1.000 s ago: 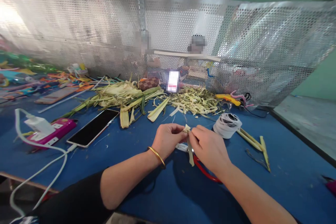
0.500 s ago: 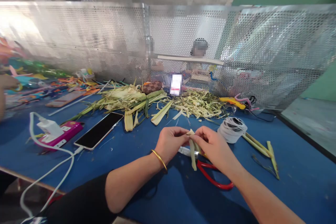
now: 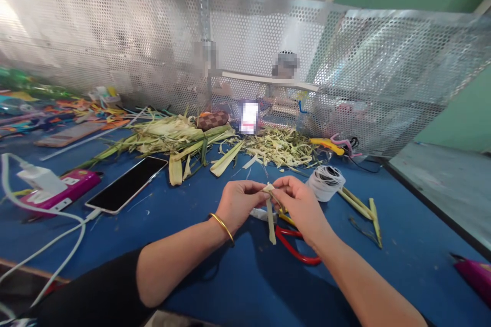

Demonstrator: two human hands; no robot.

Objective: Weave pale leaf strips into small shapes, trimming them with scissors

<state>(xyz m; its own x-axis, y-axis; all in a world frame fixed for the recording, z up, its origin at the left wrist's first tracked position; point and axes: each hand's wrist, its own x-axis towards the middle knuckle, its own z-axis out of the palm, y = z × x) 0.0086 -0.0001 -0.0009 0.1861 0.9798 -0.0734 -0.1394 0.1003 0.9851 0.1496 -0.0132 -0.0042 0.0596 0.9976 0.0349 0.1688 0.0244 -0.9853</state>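
Note:
Between my fingertips is a pale green strip of dried leaf or husk [image 3: 270, 222], folded at the top, its tail hanging down. My left hand [image 3: 238, 203], with a gold bangle at the wrist, pinches it from the left. From the right, my right hand [image 3: 299, 205] grips the same folded part with thumb and fingers. Beneath the hands lie red-handled scissors [image 3: 295, 250], partly hidden. A small whitish item [image 3: 261, 214] and something yellow also show there, too covered to name. Just beyond my right hand sits a white roll of cord or tape [image 3: 326, 183].
Leafy stalks [image 3: 161, 135] and a heap of shredded strips [image 3: 282, 147] lie toward the perforated metal screen [image 3: 153, 51]. At left are a phone [image 3: 128, 184] on a cable and a magenta power strip [image 3: 65, 191]. Cut stalks [image 3: 358, 204] and a yellow-handled tool [image 3: 328, 145] lie right.
The view has turned slightly right, so the table things shift left. Both hands keep hold of the strip. A magenta object has come into view at the right edge.

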